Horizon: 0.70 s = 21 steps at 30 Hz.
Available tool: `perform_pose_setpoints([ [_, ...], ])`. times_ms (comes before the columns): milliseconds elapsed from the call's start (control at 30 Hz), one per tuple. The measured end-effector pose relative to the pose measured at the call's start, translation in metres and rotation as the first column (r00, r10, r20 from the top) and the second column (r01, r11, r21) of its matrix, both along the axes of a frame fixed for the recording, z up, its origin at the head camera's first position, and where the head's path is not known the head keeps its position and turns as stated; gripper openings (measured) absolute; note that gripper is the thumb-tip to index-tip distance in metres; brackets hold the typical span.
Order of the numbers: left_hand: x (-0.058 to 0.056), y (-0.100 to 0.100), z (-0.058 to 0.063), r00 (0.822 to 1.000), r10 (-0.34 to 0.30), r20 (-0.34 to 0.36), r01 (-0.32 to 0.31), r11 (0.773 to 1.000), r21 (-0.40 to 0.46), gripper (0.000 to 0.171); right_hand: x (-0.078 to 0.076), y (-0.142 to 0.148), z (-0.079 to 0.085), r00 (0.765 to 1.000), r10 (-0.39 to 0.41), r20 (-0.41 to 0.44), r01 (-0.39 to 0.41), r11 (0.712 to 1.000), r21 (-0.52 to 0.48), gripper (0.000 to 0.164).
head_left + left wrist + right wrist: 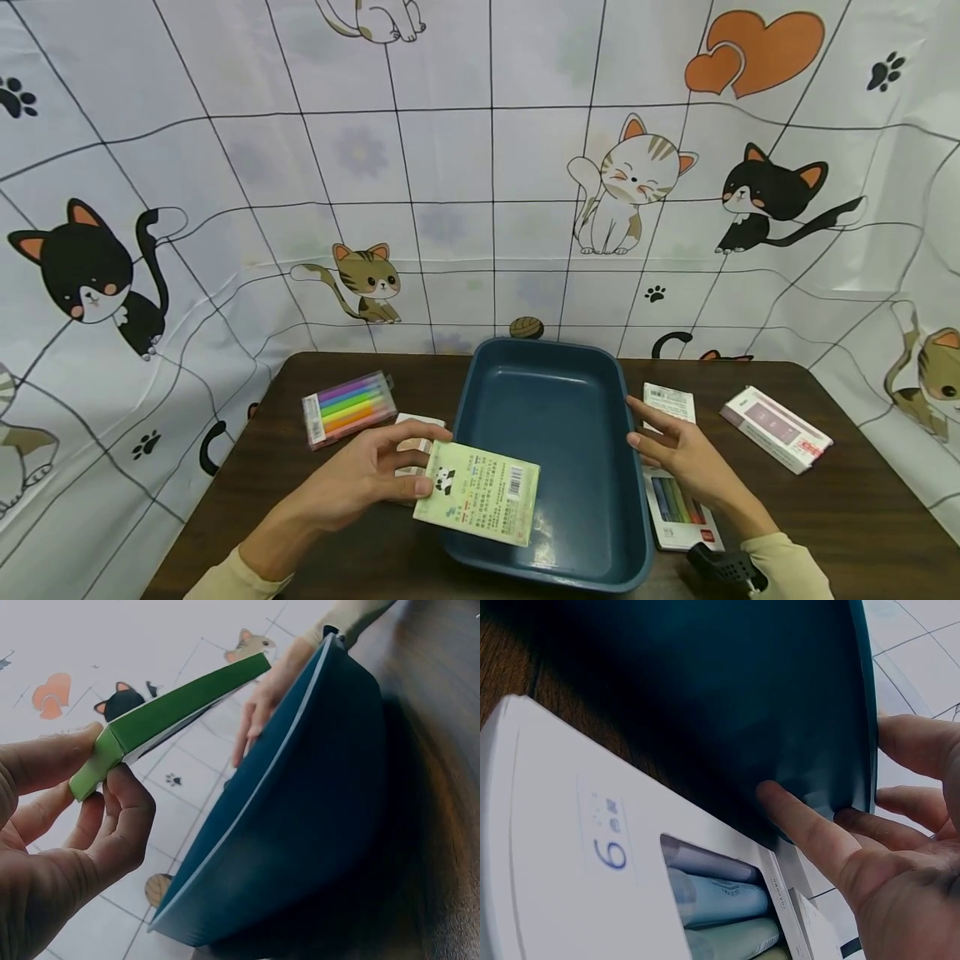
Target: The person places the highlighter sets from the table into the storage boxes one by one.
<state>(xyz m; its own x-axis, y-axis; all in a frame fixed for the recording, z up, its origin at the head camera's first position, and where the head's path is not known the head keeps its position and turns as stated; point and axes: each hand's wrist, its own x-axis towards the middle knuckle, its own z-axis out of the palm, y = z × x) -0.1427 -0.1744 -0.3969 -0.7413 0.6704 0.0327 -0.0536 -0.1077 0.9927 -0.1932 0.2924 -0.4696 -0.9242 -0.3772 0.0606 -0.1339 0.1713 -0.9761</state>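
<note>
One green box (483, 493) pinched in left hand (360, 471), above blue tray (543, 400), right hand (686, 458) touching tray, fingers (654, 414) extended

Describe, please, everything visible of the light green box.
The light green box is thin, flat, apparently cardboard. Its visible face carries a panda picture, small print and a barcode; its edge looks deeper green. The left hand pinches one end, holding it tilted above the left side of the blue tray.

Behind the dark brown worktop (435, 379) and at both sides rose a white, grid-lined backdrop (540, 158) (rippled in places), printed with cartoon cats (633, 200), black paw prints (879, 77) and orange hearts (772, 54).
</note>
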Motion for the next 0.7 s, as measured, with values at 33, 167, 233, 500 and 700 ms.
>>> perform_pose_setpoints([
  [33,-0.002,0.003,-0.001,1.0,-0.006,-0.003,0.006,1.0,0.002,0.053,0.0,0.0,0.0,1.0,0.001,0.003,-0.001,1.0,-0.004,0.067],
  [167,-0.006,0.01,-0.003,1.0,-0.018,-0.007,0.018,1.0,-0.006,0.053,0.0,-0.001,0.001,1.0,0.011,0.007,-0.011,1.0,0.001,0.068],
  [233,-0.007,0.013,-0.003,1.0,-0.029,-0.005,0.029,0.999,-0.013,0.053,-0.001,-0.002,0.001,1.0,0.012,0.005,-0.012,1.0,0.004,0.068],
  [500,-0.011,0.029,-0.005,0.996,-0.08,0.03,0.08,0.997,-0.011,0.053,0.0,0.001,0.001,1.0,-0.003,0.006,0.003,1.0,0.006,0.069],
  [700,-0.013,0.036,-0.007,0.995,-0.096,-0.003,0.096,0.994,-0.044,0.054,0.0,0.001,0.0,1.0,-0.007,0.016,0.007,1.0,-0.004,0.069],
])
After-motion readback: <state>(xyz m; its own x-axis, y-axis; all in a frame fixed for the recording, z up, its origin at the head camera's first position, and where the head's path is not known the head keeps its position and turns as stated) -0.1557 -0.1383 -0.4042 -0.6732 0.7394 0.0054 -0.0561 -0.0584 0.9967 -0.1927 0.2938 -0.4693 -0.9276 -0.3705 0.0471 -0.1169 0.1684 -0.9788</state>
